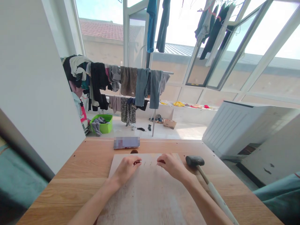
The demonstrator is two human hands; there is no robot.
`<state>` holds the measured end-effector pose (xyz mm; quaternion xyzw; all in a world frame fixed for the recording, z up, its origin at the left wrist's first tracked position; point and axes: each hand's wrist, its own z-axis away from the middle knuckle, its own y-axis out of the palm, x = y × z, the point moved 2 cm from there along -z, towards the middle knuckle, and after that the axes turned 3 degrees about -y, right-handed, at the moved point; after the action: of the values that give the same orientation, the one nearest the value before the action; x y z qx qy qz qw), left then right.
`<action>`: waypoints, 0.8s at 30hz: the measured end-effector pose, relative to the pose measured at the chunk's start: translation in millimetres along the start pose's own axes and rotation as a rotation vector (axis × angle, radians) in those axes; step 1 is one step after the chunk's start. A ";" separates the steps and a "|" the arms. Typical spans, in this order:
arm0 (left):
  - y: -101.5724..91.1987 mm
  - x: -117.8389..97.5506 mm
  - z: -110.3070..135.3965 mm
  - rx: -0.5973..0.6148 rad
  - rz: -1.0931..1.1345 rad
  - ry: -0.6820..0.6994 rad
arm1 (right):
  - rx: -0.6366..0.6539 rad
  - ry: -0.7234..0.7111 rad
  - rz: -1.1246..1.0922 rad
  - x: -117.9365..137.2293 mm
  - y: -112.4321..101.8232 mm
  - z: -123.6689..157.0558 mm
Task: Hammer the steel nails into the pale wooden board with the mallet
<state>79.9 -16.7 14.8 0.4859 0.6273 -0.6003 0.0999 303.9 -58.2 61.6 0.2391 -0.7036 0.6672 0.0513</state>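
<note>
Both hands are over a pale wooden board [150, 193] that lies on the table. My left hand [127, 168] is near the board's far left part, thumb and fingers pinched; whatever is between them is too small to make out. Opposite it, my right hand [171, 165] is pinched too, with a thin sliver showing by its fingertips that I cannot identify. Between the hands, a few thin, nail-like pins [150, 163] stand in the board. A mallet [195, 161] with a black head and long pale handle lies right of my right hand.
A phone [126, 142] lies at the wooden table's [79, 168] far edge, with a small dark round object [134, 151] just behind the board. Beyond stand a laundry-laden drying rack [161, 72] and a green basket [106, 126]. A white cabinet [232, 128] is at right.
</note>
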 end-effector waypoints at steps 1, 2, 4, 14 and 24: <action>0.2 -2.2 -0.3 -0.023 0.015 -0.006 | 0.000 -0.008 0.001 1.5 1.4 -1.2; 0.3 -4.7 -0.5 -0.043 0.027 -0.011 | -0.007 -0.015 0.004 3.0 1.7 -2.3; 1.9 -9.6 -1.0 -0.050 0.032 -0.006 | -0.031 -0.026 0.006 5.8 -0.4 -3.6; 20.8 -18.6 -13.0 0.067 0.017 0.000 | -0.012 -0.096 -0.082 23.3 14.2 -17.4; -11.5 -27.4 29.0 0.103 0.108 -0.049 | 0.056 -0.159 -0.321 49.1 3.4 13.0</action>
<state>72.2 -52.6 34.2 0.5085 0.5659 -0.6374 0.1224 262.5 -83.9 76.3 0.4016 -0.6395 0.6488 0.0945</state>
